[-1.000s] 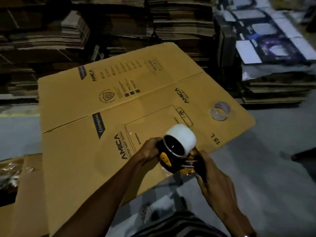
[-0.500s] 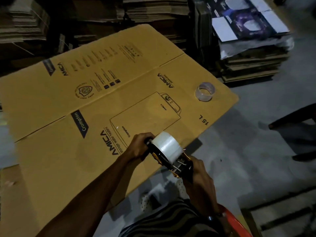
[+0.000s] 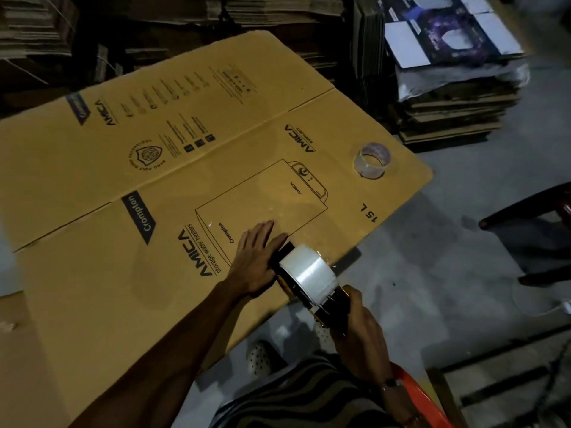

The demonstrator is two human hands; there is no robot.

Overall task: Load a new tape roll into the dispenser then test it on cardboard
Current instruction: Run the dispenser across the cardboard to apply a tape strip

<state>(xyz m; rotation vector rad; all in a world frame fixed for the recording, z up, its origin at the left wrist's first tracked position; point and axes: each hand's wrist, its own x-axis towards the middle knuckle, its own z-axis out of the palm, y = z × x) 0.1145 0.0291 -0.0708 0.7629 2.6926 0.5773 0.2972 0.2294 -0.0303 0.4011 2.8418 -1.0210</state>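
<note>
A large flattened cardboard box point(image 3: 154, 186) with black print lies in front of me. The black and yellow tape dispenser point(image 3: 312, 291) carries a full clear tape roll point(image 3: 309, 273) and rests with its front end on the cardboard near the near edge. My right hand point(image 3: 361, 332) grips the dispenser's handle from behind. My left hand point(image 3: 256, 257) lies flat on the cardboard with fingers spread, pressed against the dispenser's front end. A nearly used-up clear tape roll point(image 3: 372, 160) stands on the cardboard's right corner.
Stacks of flattened cartons point(image 3: 451, 109) rise at the back and right, one topped by a blue printed box point(image 3: 448, 29). Grey floor point(image 3: 432, 273) lies to the right, with dark furniture legs point(image 3: 531, 211) and an orange stool edge point(image 3: 414, 393).
The dispenser came down from mid-air onto the cardboard. My left hand let go of its front and spread flat on the board. My view swung right and closer.
</note>
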